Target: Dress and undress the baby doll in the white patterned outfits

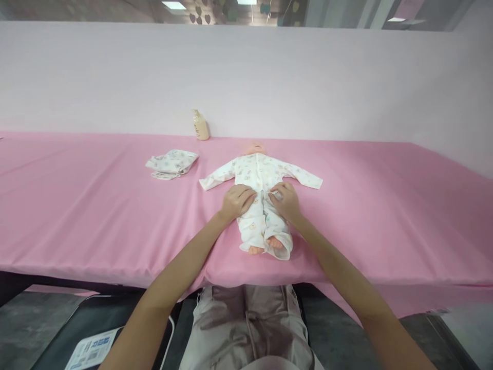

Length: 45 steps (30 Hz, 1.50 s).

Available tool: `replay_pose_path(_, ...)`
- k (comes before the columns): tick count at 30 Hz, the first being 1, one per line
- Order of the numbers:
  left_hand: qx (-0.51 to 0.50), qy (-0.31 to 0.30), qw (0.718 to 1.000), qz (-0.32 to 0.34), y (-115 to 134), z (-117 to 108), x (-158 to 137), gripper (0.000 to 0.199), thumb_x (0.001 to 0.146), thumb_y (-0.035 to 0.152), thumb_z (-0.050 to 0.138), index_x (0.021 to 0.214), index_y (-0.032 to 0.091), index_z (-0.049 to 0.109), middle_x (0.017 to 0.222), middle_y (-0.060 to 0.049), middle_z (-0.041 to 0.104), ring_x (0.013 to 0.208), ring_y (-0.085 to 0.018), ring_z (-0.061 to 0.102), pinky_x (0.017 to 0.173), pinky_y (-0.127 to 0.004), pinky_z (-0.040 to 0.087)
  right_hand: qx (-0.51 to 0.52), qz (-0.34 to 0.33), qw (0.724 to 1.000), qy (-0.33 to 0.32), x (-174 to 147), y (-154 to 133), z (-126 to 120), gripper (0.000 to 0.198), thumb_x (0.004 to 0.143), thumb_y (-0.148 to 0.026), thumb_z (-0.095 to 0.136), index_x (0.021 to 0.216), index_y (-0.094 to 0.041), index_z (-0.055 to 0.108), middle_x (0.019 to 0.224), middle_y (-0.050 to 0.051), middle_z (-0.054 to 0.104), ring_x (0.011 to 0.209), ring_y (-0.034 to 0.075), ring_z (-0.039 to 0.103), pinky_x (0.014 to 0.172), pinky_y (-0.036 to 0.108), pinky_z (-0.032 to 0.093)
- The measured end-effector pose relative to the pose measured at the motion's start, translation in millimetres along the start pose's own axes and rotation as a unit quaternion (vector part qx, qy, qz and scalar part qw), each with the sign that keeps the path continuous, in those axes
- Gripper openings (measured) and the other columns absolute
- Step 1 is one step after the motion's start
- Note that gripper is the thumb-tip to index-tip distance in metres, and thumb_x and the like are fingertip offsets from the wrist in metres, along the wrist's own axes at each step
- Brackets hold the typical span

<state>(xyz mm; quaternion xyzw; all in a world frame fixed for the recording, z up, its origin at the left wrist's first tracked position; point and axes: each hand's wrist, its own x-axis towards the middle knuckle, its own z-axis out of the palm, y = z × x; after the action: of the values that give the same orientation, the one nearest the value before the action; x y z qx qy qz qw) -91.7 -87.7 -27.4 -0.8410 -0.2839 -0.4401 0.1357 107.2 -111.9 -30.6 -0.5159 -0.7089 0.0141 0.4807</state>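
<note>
A baby doll (255,148) lies on its back on the pink-covered table, feet toward me. It wears a white printed long-sleeved baby top (248,172), sleeves spread to both sides, and white printed baby pants (252,226). At the doll's waist, my left hand (239,201) has its fingers curled over the left side of the pants' waistband. My right hand (285,201) pinches the cloth on the opposite side. Both fingertips are partly hidden by the hands and folds. The doll's feet (274,242) show at the leg openings.
A folded white printed cloth (173,162) lies to the left of the doll. Near the white wall stands a pale yellow pump bottle (201,126). The pink tablecloth (96,205) hangs over the front edge, close to my lap. A black chair with a label (92,350) is at lower left.
</note>
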Motion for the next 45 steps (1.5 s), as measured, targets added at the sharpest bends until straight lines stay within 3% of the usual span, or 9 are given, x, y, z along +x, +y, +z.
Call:
replay_pose_path(5, -0.047, -0.018, 0.999, -0.004, -2, 0, 2, 0.021, 0.088, 0.026, 0.048, 0.096, 0.019, 0.066, 0.104, -0.007, 0.070, 0.102, -0.022, 0.062, 0.090, -0.041, 0.048, 0.014, -0.024, 1.000, -0.005, 2, -4, -3, 0.015, 0.085, -0.030, 0.049, 0.078, -0.023, 0.059, 0.090, 0.007, 0.061, 0.091, 0.022, 0.056, 0.088, 0.038, 0.044)
replay_pose_path(17, -0.091, -0.023, 0.996, -0.014, -4, 3, 1, 0.019, 0.087, 0.026, 0.050, 0.091, 0.018, 0.067, 0.101, -0.007, 0.071, 0.097, -0.020, 0.062, 0.088, -0.038, 0.048, 0.010, -0.093, 0.993, -0.070, 0, -6, -1, 0.015, 0.086, -0.026, 0.048, 0.089, -0.022, 0.062, 0.097, 0.006, 0.068, 0.097, 0.022, 0.058, 0.091, 0.039, 0.042)
replay_pose_path(25, -0.048, -0.093, 0.993, -0.060, 1, 1, 3, 0.035, 0.091, 0.038, 0.044, 0.115, 0.022, 0.064, 0.108, -0.009, 0.062, 0.103, -0.022, 0.055, 0.091, -0.040, 0.044, -0.057, -0.161, 0.978, -0.118, -3, -8, -4, 0.030, 0.086, -0.023, 0.049, 0.112, -0.018, 0.063, 0.122, 0.007, 0.062, 0.114, 0.026, 0.051, 0.099, 0.045, 0.038)
replay_pose_path(29, -0.043, -0.110, 0.991, -0.058, -1, 3, 3, 0.035, 0.092, 0.038, 0.041, 0.113, 0.021, 0.064, 0.134, -0.008, 0.052, 0.129, -0.024, 0.041, 0.108, -0.045, 0.031, -0.057, -0.166, 0.978, -0.110, -2, -7, -2, 0.026, 0.084, -0.020, 0.051, 0.105, -0.020, 0.066, 0.111, 0.004, 0.068, 0.114, 0.027, 0.052, 0.099, 0.045, 0.037)
replay_pose_path(33, -0.086, -0.161, 0.981, -0.061, -2, 2, 4, 0.034, 0.093, 0.037, 0.038, 0.112, 0.021, 0.061, 0.137, -0.006, 0.051, 0.135, -0.022, 0.035, 0.114, -0.046, 0.023, -0.034, -0.166, 0.979, -0.114, -4, -10, -3, 0.019, 0.083, -0.018, 0.050, 0.086, -0.021, 0.069, 0.089, 0.003, 0.072, 0.099, 0.024, 0.060, 0.097, 0.043, 0.038)
replay_pose_path(36, -0.117, -0.155, 0.978, -0.071, -2, 2, 6, 0.030, 0.092, 0.038, 0.040, 0.106, 0.021, 0.061, 0.129, -0.006, 0.057, 0.127, -0.021, 0.044, 0.113, -0.043, 0.026, -0.019, -0.100, 0.988, -0.117, -3, -17, -3, 0.021, 0.083, -0.022, 0.050, 0.071, -0.021, 0.067, 0.072, 0.002, 0.069, 0.077, 0.019, 0.062, 0.084, 0.035, 0.044)
replay_pose_path(40, -0.128, -0.145, 0.978, -0.077, -4, 4, 9, 0.028, 0.090, 0.038, 0.042, 0.101, 0.021, 0.062, 0.122, -0.007, 0.059, 0.117, -0.021, 0.050, 0.106, -0.040, 0.034, -0.010, 0.094, 0.992, -0.089, 33, -21, 8, 0.023, 0.084, -0.026, 0.046, 0.079, -0.021, 0.068, 0.058, -0.001, 0.062, 0.058, 0.016, 0.058, 0.062, 0.028, 0.043)
replay_pose_path(42, -0.128, -0.148, 0.978, -0.077, -6, 6, 10, 0.027, 0.090, 0.037, 0.042, 0.099, 0.021, 0.062, 0.120, -0.007, 0.059, 0.115, -0.021, 0.051, 0.103, -0.039, 0.035, -0.017, 0.124, 0.990, -0.068, 70, -17, 22, 0.023, 0.084, -0.023, 0.045, 0.086, -0.020, 0.068, 0.064, 0.000, 0.064, 0.062, 0.017, 0.059, 0.066, 0.028, 0.044)
replay_pose_path(45, -0.128, -0.143, 0.978, -0.078, -6, 6, 10, 0.027, 0.089, 0.038, 0.044, 0.099, 0.021, 0.061, 0.117, -0.007, 0.060, 0.113, -0.021, 0.051, 0.102, -0.039, 0.035, -0.043, 0.104, 0.992, -0.064, 127, -10, 49, 0.026, 0.083, -0.015, 0.045, 0.098, -0.016, 0.066, 0.091, 0.006, 0.068, 0.085, 0.020, 0.061, 0.079, 0.030, 0.044)
